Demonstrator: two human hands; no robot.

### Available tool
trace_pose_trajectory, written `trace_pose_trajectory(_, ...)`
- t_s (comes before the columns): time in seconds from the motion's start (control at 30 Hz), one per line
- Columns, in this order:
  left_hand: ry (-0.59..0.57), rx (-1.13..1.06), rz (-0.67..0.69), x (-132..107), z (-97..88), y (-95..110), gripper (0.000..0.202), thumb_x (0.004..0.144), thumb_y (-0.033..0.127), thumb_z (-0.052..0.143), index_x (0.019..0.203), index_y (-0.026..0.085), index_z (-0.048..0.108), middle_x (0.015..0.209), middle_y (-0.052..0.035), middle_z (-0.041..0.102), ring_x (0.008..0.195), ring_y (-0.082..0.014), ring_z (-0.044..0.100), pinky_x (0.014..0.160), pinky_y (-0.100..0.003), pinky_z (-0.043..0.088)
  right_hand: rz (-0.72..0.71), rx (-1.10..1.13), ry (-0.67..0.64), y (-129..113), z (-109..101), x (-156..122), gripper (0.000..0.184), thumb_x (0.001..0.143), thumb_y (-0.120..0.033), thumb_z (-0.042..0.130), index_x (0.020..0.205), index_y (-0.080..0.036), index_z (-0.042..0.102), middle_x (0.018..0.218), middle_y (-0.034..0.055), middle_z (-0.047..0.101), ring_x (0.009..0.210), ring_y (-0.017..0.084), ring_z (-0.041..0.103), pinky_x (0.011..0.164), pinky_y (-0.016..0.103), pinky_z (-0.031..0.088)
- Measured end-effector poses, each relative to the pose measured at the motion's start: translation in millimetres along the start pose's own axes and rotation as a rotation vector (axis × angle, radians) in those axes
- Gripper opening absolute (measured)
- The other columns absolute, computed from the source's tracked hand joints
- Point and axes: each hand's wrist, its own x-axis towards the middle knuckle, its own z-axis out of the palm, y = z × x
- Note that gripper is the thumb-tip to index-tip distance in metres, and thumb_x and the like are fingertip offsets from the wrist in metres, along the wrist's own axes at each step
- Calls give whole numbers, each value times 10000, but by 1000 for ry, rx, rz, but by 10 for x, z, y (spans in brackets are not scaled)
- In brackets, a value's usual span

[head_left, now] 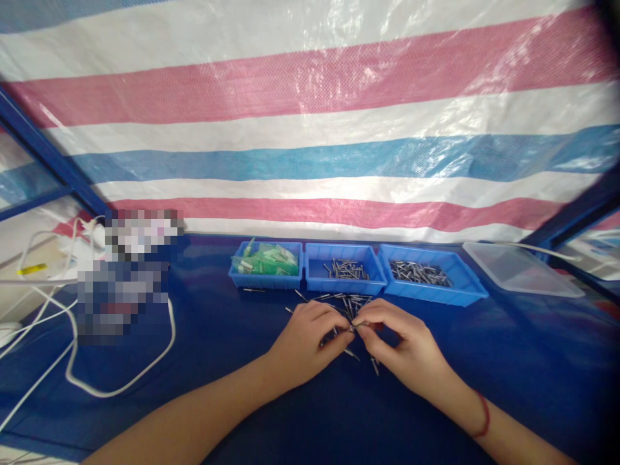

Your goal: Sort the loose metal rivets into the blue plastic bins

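1. Lower centre of the frame: left hand and right hand each pinch, grip nearly closed, on a small metal piece.
2. Being slim, it could slip and get lost among the loose rods.
3. Rods: thin, shiny; bins: ribbed blue plastic; surface: smooth, dark blue.

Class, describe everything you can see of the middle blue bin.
The middle blue bin is open-topped, roughly rectangular and looks like plastic, with faint ribs on its inner back wall. It stands upright on the dark blue table, between the left bin and the right bin, close to both; contact is unclear. Thin metal pins lie jumbled inside, mostly centre and right, leaving bare floor at left.
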Motion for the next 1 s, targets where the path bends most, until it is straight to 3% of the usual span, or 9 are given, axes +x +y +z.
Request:
trace_pose_trajectory(0.27,128,-30,-25,16,-43,-1,148,927,282,517,888,185,621,876,-26,666,862,-148,599,803,-278,422,-45,-71,-1,89,-13,11,82,844,-150,568,837,-215,618,781,31,643,758,168,599,663,297,500)
trace_pose_trajectory(0.47,121,50,1,13,-112,21,129,920,273,521,938,185,613,928,-30,666,892,-153,599,818,-287,428,-98,-154,-2,66,-79,46,98,853,-161,572,801,-224,627,769,19,657,762,177,607,694,319,493)
trace_pose_trajectory(0.67,22,349,39,62,-433,17,231,944,306,456,1083,195,603,1046,-57,649,945,-191,585,863,-338,433,-49,-509,311,325,-488,150,92,859,-268,584,817,-214,646,817,55,682,801,228,615,769,393,463)
trace_pose_trajectory(0.83,-223,631,-194,64,-707,-12,226,941,231,426,988,176,639,976,-78,636,923,-219,597,832,-350,460,41,-791,360,561,-650,169,184,864,-332,577,901,-181,677,828,87,687,826,262,610,815,443,427)
trace_pose_trajectory(1.0,-347,707,-510,-67,-887,-90,221,920,158,422,972,161,637,968,-108,646,887,-227,637,792,-338,479,-26,-664,236,325,-499,174,144,866,-292,577,918,-196,671,900,81,696,874,261,610,828,441,445)
